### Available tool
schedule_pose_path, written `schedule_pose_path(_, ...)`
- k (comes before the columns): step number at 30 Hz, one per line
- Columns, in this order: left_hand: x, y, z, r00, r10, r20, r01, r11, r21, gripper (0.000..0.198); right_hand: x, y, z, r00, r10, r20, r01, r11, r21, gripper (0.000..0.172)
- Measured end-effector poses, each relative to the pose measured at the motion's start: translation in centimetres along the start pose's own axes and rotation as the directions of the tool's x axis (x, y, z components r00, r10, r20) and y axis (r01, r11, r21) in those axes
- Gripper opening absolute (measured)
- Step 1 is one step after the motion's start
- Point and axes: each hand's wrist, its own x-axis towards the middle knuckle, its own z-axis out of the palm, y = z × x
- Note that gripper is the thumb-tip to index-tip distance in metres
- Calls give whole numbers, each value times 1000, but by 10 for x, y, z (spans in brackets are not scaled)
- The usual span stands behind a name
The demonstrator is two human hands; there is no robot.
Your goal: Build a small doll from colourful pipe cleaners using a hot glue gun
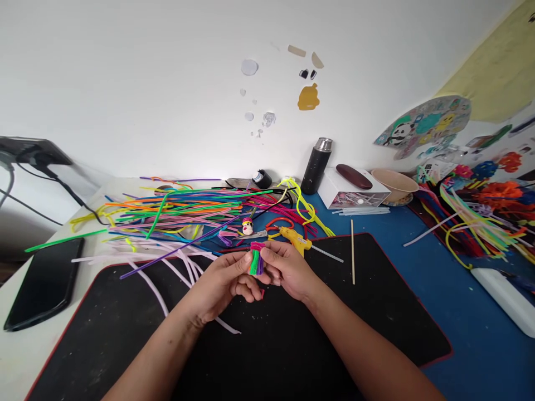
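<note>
Between both hands, above the black mat (pixel 267 351), is a small bundle of folded pipe cleaners (pixel 256 262) in green, purple, pink and orange. My left hand (pixel 228 278) pinches its left side with thumb and fingers. On the right side, my right hand (pixel 288 267) grips it the same way. A bit of pink shows below, near the left fingertips. Just beyond the hands lie a yellow hot glue gun (pixel 295 239), orange-handled scissors (pixel 279 224) and a small white figure with a pink and yellow top (pixel 247 225).
Loose pipe cleaners (pixel 188 209) spread along the back left. A black phone (pixel 45 281) lies at left. A black thermos (pixel 316 167), white box (pixel 353 186) and bowl (pixel 395 184) stand by the wall. A wooden stick (pixel 352 253) rests right; more pipe cleaners (pixel 472 223) are piled beyond.
</note>
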Motion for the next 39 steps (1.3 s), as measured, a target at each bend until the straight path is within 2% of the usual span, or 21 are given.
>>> schedule_pose_path(2, -1, 2, 1, 986, 138, -97, -122, 980, 158, 46, 0, -1, -2, 1000, -6, -14, 6, 1000, 10, 43)
schedule_pose_path(3, -1, 3, 0, 956, 245, -159, -203, 949, 242, 42, -1, -1, -3, 1000, -8, -10, 8, 1000, 11, 43)
schedule_pose_path(5, -3, 5, -1, 849, 470, -243, -341, 837, 429, 32, -2, -2, -5, 1000, -6, 1, 6, 1000, 1, 42)
schedule_pose_path(7, -6, 5, -3, 743, 632, -221, -399, 683, 611, 22, -4, -2, -6, 1000, 9, 5, -9, 1000, -18, 42)
schedule_pose_path(9, -8, 6, -3, 703, 703, -110, -415, 532, 738, 14, -6, -1, -8, 1000, 22, 4, -22, 999, -37, 42)
schedule_pose_path(11, -9, 6, -2, 698, 716, 1, -439, 428, 790, 14, -8, 0, -10, 1000, 28, 4, -28, 998, -54, 41)
schedule_pose_path(14, -8, 7, -1, 693, 715, 92, -469, 350, 811, 20, -8, 0, -11, 999, 34, 10, -34, 996, -83, 42)
schedule_pose_path(19, -8, 8, -4, 706, 695, 137, -480, 327, 814, 23, -9, 0, -12, 998, 48, 28, -44, 991, -123, 41)
schedule_pose_path(24, -8, 6, -8, 719, 665, 202, -449, 223, 865, 26, -10, 1, -14, 998, 59, 35, -54, 991, -122, 40)
schedule_pose_path(27, -8, 4, -9, 709, 674, 205, -446, 204, 871, 25, -10, 3, -15, 998, 63, 30, -59, 991, -117, 41)
schedule_pose_path(32, -9, 6, -10, 697, 655, 293, -460, 94, 883, 30, -10, 2, -15, 997, 69, 21, -67, 992, -103, 42)
schedule_pose_path(35, -10, 7, -9, 703, 651, 286, -460, 110, 881, 29, -10, 1, -16, 997, 75, 30, -71, 991, -111, 41)
schedule_pose_path(39, -10, 6, -8, 738, 644, 204, -449, 242, 860, 25, -11, 0, -17, 996, 83, 41, -77, 987, -141, 40)
